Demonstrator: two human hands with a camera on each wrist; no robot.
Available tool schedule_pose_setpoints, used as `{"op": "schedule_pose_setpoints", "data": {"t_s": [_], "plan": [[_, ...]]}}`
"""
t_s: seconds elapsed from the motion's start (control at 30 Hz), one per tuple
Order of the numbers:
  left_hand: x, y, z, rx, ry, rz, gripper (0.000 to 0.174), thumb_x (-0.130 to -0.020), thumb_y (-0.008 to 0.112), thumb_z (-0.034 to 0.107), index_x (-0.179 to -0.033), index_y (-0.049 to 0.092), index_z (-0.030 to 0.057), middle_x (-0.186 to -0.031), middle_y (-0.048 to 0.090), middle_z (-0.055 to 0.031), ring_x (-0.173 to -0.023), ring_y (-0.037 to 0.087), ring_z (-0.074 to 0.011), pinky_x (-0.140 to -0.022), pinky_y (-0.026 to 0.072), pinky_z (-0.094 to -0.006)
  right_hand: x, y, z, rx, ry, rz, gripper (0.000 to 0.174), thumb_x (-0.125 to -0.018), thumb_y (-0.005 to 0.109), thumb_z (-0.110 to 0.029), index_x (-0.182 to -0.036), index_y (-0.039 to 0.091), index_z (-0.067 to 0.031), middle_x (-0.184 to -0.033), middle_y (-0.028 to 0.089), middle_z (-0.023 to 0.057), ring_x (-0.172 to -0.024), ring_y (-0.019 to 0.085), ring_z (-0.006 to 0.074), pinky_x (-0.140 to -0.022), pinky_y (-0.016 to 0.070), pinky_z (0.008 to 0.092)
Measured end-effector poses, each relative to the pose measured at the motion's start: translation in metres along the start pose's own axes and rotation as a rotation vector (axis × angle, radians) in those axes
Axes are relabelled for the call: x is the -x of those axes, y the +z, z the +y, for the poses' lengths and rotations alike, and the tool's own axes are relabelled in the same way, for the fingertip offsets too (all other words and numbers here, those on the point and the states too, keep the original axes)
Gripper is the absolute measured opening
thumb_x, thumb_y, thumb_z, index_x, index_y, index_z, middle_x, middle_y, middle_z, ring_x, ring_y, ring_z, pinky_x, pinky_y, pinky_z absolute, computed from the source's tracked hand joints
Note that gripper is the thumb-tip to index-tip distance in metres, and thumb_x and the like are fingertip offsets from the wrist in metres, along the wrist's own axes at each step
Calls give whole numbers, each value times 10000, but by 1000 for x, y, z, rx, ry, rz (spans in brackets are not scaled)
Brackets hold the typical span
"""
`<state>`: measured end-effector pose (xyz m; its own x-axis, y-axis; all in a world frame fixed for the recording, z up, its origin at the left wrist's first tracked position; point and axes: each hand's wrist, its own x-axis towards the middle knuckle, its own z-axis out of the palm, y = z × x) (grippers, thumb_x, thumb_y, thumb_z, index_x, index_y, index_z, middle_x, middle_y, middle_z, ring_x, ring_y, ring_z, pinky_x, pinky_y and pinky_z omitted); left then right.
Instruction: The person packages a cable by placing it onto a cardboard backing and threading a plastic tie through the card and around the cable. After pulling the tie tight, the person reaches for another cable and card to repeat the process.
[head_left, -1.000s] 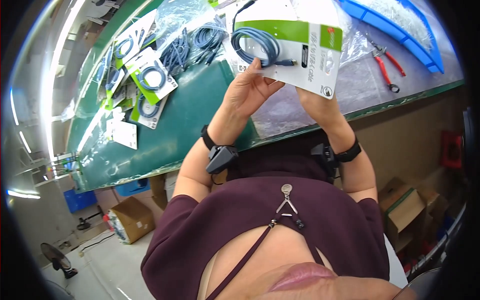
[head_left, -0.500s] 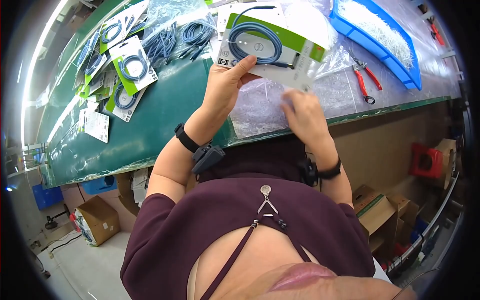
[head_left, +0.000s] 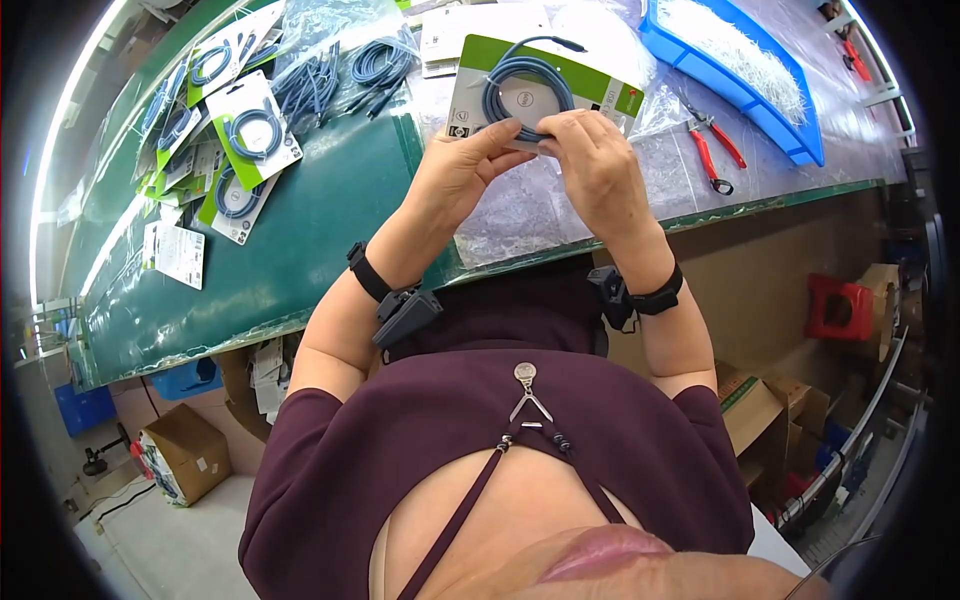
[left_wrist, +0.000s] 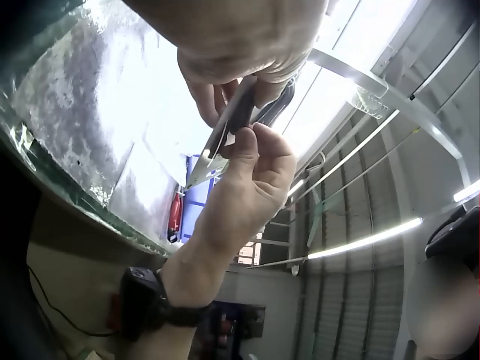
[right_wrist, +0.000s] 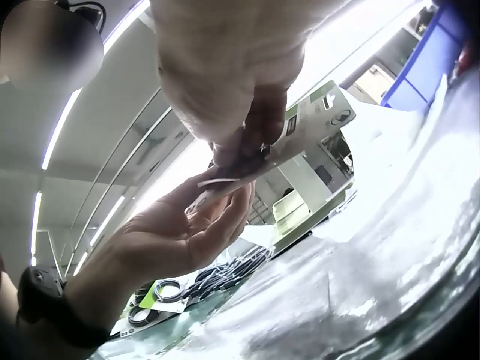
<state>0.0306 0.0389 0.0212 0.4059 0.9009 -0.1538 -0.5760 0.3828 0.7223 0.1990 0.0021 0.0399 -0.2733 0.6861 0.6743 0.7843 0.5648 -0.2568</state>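
Note:
A white and green retail card (head_left: 466, 88) for a USB-C cable is raised over the near side of the table. On its face sits a coiled blue-grey cable (head_left: 491, 98), one plug sticking out at the top. My left hand (head_left: 447, 182) grips the card's lower edge, thumb in front against the coil and fingers behind. With bent fingers and thumb, my right hand (head_left: 603, 178) pinches the cable at the coil's lower right, hiding its other plug. In the right wrist view, the card (right_wrist: 319, 120) tilts between both hands.
Carded cables (head_left: 255, 135) are piled at the left, beside loose coiled cables (head_left: 383, 62). Red-handled pliers (head_left: 704, 155) lie to the right, near a blue tray (head_left: 800, 140) of clear strips. More white cards (head_left: 445, 35) lie behind the held one.
My right hand let go of the card's right end, then moved left to the cable at the coil's lower edge. My left hand has kept hold of the card, which now tilts differently.

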Motion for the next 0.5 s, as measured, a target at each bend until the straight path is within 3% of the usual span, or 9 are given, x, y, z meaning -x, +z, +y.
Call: {"op": "schedule_pose_setpoints", "data": {"t_s": [0.13,0.23,0.5], "plan": [[1,-5,0,-35,-63,75,229,-845,654,49,-1041,591,-50,-961,648,-125,-839,658,-213,-765,574,-330,6,7,2,-153,45,-2,195,-717,668,20,-887,592,-37,-947,625,70,-806,595,250,-704,482,364],[0,-7,1,-11,26,82,212,-849,647,53,-1022,594,-58,-939,649,-131,-832,659,-219,-754,578,-338,6,6,1,-100,-199,-8,186,-713,681,16,-871,600,-40,-1016,608,62,-771,582,238,-690,483,342],[4,3,5,-76,9,23,210,-853,647,60,-1002,597,-78,-931,655,-139,-821,661,-216,-736,583,-332,18,10,-2,-58,-156,113,164,-676,715,-7,-812,635,-55,-973,559,63,-801,558,220,-682,475,330]]}}
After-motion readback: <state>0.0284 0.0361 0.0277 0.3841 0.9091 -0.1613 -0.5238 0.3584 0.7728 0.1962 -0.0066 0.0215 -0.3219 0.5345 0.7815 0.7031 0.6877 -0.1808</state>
